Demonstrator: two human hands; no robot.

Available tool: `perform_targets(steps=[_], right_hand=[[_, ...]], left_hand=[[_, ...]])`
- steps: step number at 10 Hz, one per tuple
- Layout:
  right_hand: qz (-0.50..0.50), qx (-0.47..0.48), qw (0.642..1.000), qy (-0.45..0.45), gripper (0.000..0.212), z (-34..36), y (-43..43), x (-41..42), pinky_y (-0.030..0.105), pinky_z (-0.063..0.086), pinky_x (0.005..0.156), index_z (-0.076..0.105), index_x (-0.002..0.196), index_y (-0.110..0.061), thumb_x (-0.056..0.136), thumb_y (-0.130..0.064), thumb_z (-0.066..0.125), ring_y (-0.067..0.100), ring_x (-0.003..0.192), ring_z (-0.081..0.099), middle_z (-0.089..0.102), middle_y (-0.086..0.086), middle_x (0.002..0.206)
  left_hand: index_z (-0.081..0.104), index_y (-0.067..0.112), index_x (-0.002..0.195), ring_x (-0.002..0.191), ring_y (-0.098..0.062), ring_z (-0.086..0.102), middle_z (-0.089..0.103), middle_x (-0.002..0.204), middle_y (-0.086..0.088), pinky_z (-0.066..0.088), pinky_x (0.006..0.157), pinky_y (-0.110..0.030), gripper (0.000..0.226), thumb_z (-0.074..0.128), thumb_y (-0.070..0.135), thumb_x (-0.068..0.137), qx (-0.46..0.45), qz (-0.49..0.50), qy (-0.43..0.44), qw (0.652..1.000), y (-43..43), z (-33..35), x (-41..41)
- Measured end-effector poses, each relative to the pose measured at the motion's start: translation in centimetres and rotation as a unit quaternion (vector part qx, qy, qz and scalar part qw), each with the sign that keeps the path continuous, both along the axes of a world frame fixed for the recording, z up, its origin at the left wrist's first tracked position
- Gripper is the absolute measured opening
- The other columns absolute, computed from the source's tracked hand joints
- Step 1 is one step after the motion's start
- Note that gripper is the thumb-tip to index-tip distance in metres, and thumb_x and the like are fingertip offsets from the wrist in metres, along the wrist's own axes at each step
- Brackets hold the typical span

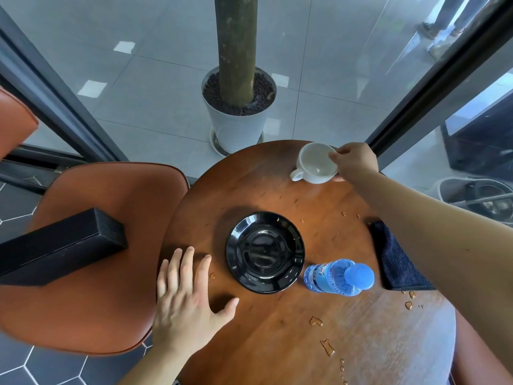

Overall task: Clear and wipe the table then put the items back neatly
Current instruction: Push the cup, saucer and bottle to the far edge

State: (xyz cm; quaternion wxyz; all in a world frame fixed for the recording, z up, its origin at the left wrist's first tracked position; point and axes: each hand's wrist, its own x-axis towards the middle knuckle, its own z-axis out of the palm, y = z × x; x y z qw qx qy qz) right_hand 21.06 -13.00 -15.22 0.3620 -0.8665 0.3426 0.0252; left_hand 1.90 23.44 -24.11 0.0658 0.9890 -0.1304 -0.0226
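Note:
My right hand (354,161) grips the rim of a white cup (313,165) at the far edge of the round wooden table (277,329); the cup is tilted, its handle pointing left. A black saucer (265,252) lies bare at the table's middle. Just right of it stands a small water bottle (336,276) with a blue cap. A dark blue cloth (397,262) lies folded at the right edge, partly under my right forearm. My left hand (188,295) rests flat on the table's left edge, fingers spread. Several water drops (327,347) dot the near right part of the top.
An orange chair (83,273) stands close on the left with a long black box (55,245) lying on its seat. A white pot with a tree trunk (238,118) stands on the floor just beyond the table. Dark window frames rise left and right.

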Motion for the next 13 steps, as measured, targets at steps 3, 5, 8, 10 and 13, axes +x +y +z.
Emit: perform_targets(steps=[3,5,8,10,13], right_hand=[[0.012,-0.021,0.998,-0.059,0.013,-0.3,0.0,1.4,0.026,0.047,0.065,0.072,0.096,-0.012,0.093,-0.017,0.060,0.023,0.081,0.064,0.071,0.003,0.095],[0.014,-0.034,0.997,-0.061,0.033,1.1,0.3,-1.0,0.037,0.054,0.081,0.066,0.118,-0.017,0.095,-0.038,0.057,0.023,0.094,0.065,0.070,0.000,0.107],[0.260,0.118,0.949,0.133,0.016,0.3,3.2,-10.3,0.043,0.064,0.073,0.076,0.092,-0.007,0.093,-0.022,0.069,0.029,0.073,0.075,0.076,0.012,0.079],[0.276,0.120,0.943,0.144,0.018,-0.7,5.6,-10.0,0.034,0.063,0.072,0.076,0.087,-0.012,0.091,-0.029,0.071,0.026,0.066,0.075,0.074,0.009,0.073],[0.284,0.119,0.940,0.150,0.017,-1.3,6.1,-9.5,0.047,0.062,0.080,0.072,0.093,0.003,0.089,-0.014,0.073,0.028,0.066,0.076,0.075,0.021,0.088]], left_hand=[[0.057,0.006,0.136,0.141,-0.047,0.040,0.047,0.149,-0.025,0.028,0.118,-0.063,0.092,0.062,0.073,0.073,0.001,-0.003,-0.007,1.000,0.0,-0.2,0.1],[0.056,0.006,0.137,0.142,-0.046,0.039,0.046,0.149,-0.025,0.027,0.119,-0.063,0.092,0.061,0.073,0.074,0.000,-0.003,-0.001,1.000,0.0,0.0,0.1],[0.055,0.007,0.138,0.143,-0.046,0.037,0.046,0.150,-0.025,0.026,0.119,-0.062,0.092,0.060,0.074,0.074,-0.003,-0.002,0.004,1.000,-0.1,0.1,0.1],[0.054,0.008,0.138,0.143,-0.046,0.037,0.045,0.150,-0.025,0.026,0.119,-0.062,0.092,0.058,0.074,0.074,-0.005,0.001,0.006,1.000,-0.1,0.3,0.1],[0.055,0.009,0.138,0.144,-0.045,0.036,0.044,0.151,-0.024,0.026,0.120,-0.062,0.092,0.058,0.075,0.075,0.003,0.004,0.015,1.000,0.0,0.4,0.2]])
